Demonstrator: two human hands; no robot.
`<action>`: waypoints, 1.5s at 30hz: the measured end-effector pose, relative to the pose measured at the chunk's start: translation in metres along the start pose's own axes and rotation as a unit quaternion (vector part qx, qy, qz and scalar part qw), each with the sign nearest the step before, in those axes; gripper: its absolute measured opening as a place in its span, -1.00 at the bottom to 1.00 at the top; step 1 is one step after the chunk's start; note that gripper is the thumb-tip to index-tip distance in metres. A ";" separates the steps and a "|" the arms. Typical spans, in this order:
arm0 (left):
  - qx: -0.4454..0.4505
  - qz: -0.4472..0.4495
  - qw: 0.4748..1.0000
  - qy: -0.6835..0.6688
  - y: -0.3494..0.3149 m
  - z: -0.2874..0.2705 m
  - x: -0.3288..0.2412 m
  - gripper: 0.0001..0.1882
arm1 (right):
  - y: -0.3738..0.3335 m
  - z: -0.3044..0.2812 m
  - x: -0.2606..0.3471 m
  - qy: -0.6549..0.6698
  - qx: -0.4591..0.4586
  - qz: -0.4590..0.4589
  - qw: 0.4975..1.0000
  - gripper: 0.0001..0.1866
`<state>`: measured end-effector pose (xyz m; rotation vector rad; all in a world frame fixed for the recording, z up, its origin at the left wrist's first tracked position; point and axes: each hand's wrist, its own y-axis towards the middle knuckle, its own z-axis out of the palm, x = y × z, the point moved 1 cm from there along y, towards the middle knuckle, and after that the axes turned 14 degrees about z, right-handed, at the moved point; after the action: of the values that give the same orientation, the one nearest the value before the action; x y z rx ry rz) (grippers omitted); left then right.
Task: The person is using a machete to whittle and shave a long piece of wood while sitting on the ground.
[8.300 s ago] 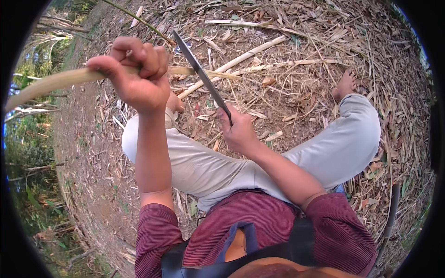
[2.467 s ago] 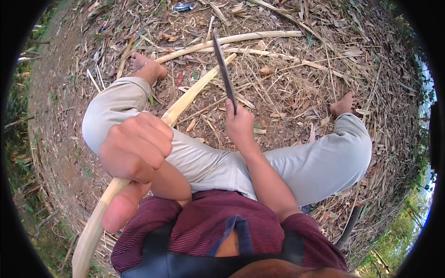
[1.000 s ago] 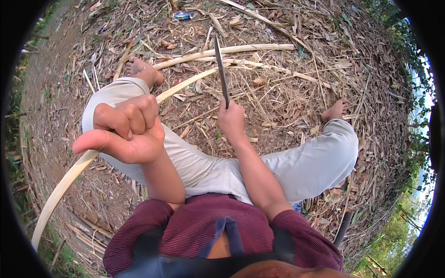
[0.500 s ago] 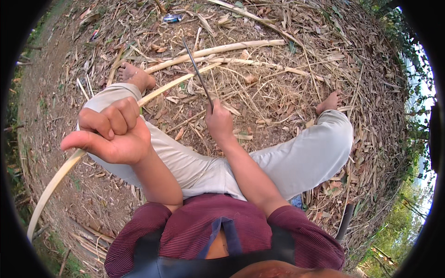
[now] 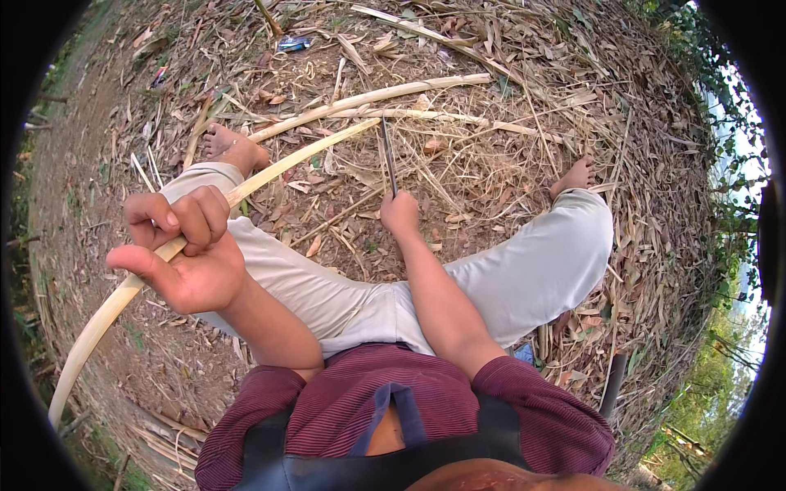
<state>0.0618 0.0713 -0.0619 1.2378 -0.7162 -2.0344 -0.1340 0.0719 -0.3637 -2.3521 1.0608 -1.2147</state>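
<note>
My left hand (image 5: 192, 266) is raised above my left leg, its fingers curled round a long pale bamboo strip (image 5: 307, 159) and its thumb sticking out to the left. The strip runs from the lower left rim, through the hand, to an end above the ground in front of me. My right hand (image 5: 399, 214) grips a knife by a handle hidden in the fist. Its long, narrow dark blade (image 5: 389, 159) points away from me. In the picture the blade's tip meets the strip's far end; whether they touch I cannot tell.
Pale bamboo lengths (image 5: 409, 87) lie on the ground beyond my feet, among dry leaves and shavings (image 5: 467, 172). My legs (image 5: 532, 262) are spread to both sides. A blue wrapper (image 5: 293, 44) lies farther off, and a dark pole-like thing (image 5: 612, 385) is at my right.
The knife has swung from leaning left to nearly straight ahead, its tip now at the strip's end. My right hand moved slightly right and nearer. The left hand's fingers have turned, showing the strip.
</note>
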 end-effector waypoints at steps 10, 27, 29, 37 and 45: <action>-0.035 0.089 0.988 -0.122 0.006 -0.013 -0.042 -0.45 | -0.054 -0.036 0.039 0.045 -0.044 -0.184 0.981 -0.71; -0.030 0.103 0.992 -0.071 0.007 0.009 -0.041 -0.50 | -0.028 -0.017 0.019 0.141 0.040 -0.213 0.966 -0.37; -0.020 0.116 0.989 -0.093 0.011 0.004 -0.057 -0.51 | -0.030 -0.020 0.019 0.093 -0.035 -0.219 0.971 -0.39; 0.034 -0.025 0.996 -0.079 0.063 0.004 -0.014 -0.60 | -0.030 -0.032 0.022 0.117 -0.023 -0.117 0.986 -0.45; 0.171 -0.153 0.969 -0.093 0.131 0.039 0.056 -0.59 | -0.019 -0.030 0.015 0.065 -0.041 -0.097 0.992 -0.44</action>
<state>0.0388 -0.0511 0.0176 1.4324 -1.0573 -2.3735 -0.1437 0.0763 -0.3264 -2.5174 0.9559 -1.4349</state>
